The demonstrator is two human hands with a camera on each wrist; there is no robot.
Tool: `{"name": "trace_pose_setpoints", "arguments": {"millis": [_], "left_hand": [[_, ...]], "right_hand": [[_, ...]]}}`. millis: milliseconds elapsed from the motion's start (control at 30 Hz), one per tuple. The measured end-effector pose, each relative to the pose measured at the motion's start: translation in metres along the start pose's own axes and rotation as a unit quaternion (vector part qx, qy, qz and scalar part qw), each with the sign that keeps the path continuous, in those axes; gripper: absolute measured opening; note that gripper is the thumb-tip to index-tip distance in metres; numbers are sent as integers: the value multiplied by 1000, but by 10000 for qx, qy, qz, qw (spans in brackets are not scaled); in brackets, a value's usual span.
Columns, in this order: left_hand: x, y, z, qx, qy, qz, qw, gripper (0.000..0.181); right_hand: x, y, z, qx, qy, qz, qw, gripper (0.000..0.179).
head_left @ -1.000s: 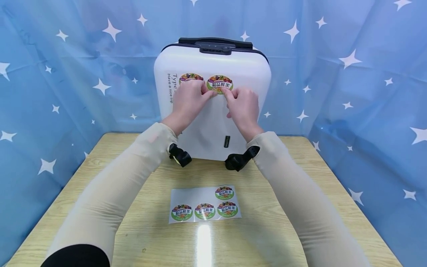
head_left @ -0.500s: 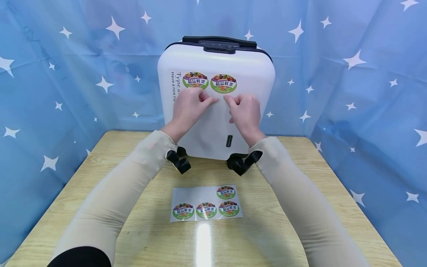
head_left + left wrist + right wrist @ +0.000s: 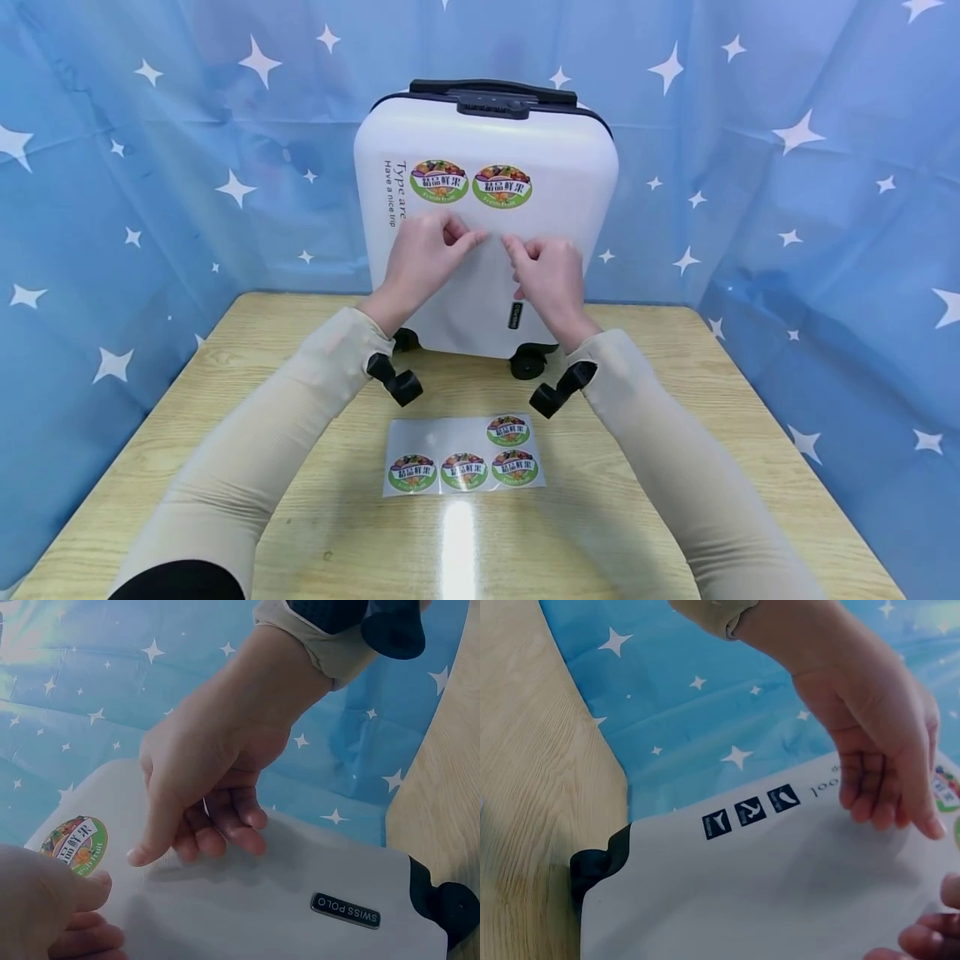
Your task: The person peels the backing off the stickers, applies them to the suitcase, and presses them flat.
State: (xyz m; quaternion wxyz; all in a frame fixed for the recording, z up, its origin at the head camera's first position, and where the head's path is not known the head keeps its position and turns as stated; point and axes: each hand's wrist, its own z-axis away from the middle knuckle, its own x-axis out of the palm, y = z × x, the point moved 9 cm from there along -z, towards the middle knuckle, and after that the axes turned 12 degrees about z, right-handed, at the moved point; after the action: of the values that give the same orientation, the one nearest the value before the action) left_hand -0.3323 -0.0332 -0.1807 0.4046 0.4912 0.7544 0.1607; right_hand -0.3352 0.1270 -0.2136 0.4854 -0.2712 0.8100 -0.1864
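Note:
A white hard-shell suitcase (image 3: 468, 308) stands upright on the table, its front carrying two oval fruit stickers side by side, the left sticker (image 3: 439, 181) and the right sticker (image 3: 502, 187). Just below them are both hands, neither holding anything. My left hand (image 3: 424, 254) has its thumb pointing inward and its fingers loosely bent; in the right wrist view the left hand (image 3: 877, 735) shows an empty palm. Facing it is my right hand (image 3: 553, 275), similarly relaxed, and the left wrist view shows the right hand (image 3: 202, 765) over the case. Whether the fingertips touch the shell I cannot tell.
A sticker sheet (image 3: 431, 433) with several oval stickers lies on the wooden table (image 3: 322, 533) in front of the case. Black wheels, such as the right wheel (image 3: 528, 363), support the suitcase. A blue star-patterned curtain (image 3: 187, 167) surrounds the table.
Both hands have come away from the right sticker's lower edge and slid down the suitcase front. Both stickers are now fully uncovered. The head view has shifted slightly.

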Motion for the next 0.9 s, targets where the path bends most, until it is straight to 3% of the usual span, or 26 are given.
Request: {"name": "trace_pose_setpoints", "arguments": {"millis": [333,900], "left_hand": [[7,-2,10,-265,-475,-188,9983,25],[20,-18,32,-696,-816,231,9940,25]], "right_hand": [[-2,0,6,-276,30,-289,9992,46],[10,17,24,-161,-336,-708,9968,33]]}}
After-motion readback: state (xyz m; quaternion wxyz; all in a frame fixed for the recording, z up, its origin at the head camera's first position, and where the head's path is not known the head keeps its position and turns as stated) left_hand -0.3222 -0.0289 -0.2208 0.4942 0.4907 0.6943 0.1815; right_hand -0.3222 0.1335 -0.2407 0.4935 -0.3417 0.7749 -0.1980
